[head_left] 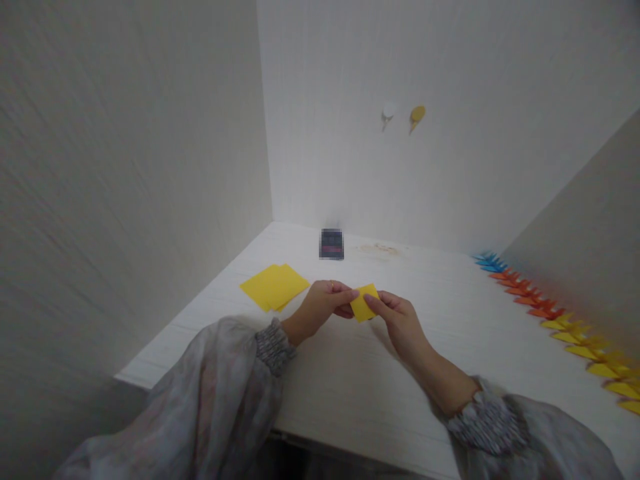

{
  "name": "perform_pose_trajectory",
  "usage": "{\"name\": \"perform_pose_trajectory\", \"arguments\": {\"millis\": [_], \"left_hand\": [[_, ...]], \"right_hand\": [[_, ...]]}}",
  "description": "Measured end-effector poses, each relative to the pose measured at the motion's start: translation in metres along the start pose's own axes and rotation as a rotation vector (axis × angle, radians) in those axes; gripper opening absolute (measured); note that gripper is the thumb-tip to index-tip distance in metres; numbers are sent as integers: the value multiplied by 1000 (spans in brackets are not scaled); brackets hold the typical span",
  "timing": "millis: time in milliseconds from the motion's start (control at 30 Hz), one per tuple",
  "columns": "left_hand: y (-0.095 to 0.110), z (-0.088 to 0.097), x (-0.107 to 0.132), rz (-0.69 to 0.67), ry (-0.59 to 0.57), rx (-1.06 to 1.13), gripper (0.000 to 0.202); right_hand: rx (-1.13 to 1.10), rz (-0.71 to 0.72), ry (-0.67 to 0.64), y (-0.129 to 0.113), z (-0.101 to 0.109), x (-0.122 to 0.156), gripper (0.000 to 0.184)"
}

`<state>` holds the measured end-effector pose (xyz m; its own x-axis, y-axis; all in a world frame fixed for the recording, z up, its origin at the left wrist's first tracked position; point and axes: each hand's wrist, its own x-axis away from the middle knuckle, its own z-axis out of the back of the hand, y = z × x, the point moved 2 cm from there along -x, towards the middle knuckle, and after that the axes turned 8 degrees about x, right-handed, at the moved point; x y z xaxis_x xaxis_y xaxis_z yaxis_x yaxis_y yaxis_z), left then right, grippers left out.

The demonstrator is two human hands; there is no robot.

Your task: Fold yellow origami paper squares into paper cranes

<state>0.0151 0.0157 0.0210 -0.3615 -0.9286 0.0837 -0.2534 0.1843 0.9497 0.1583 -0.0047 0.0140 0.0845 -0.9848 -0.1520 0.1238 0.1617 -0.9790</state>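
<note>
A small folded yellow paper [364, 302] is held just above the white table [350, 387], pinched between both hands. My left hand [325, 305] grips its left edge with closed fingers; a ring shows on one finger. My right hand [397, 319] pinches its right edge with thumb and fingers. Both arms wear loose grey patterned sleeves with gathered cuffs.
A stack of yellow square sheets [275, 286] lies to the left of my hands. A small dark box [331, 243] stands near the back wall. Along the right edge runs a row of folded paper shapes [555, 319], blue, orange, then yellow. Two wall hooks [403, 117] hang above.
</note>
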Motion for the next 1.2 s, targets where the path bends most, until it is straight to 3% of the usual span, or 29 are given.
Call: {"name": "perform_pose_trajectory", "arguments": {"millis": [333, 633, 867, 1200], "left_hand": [[-3, 1, 0, 58, -106, 144, 31], [3, -3, 4, 99, -162, 143, 48], [-2, 1, 1, 83, -95, -6, 29], [2, -1, 4, 92, -231, -5, 33]], "right_hand": [[-172, -14, 17, -1, -1, 3, 17], [-143, -22, 20, 4, 1, 1, 16], [-79, 2, -24, 1, -1, 2, 20], [-36, 8, -5, -6, -2, 7, 32]]}}
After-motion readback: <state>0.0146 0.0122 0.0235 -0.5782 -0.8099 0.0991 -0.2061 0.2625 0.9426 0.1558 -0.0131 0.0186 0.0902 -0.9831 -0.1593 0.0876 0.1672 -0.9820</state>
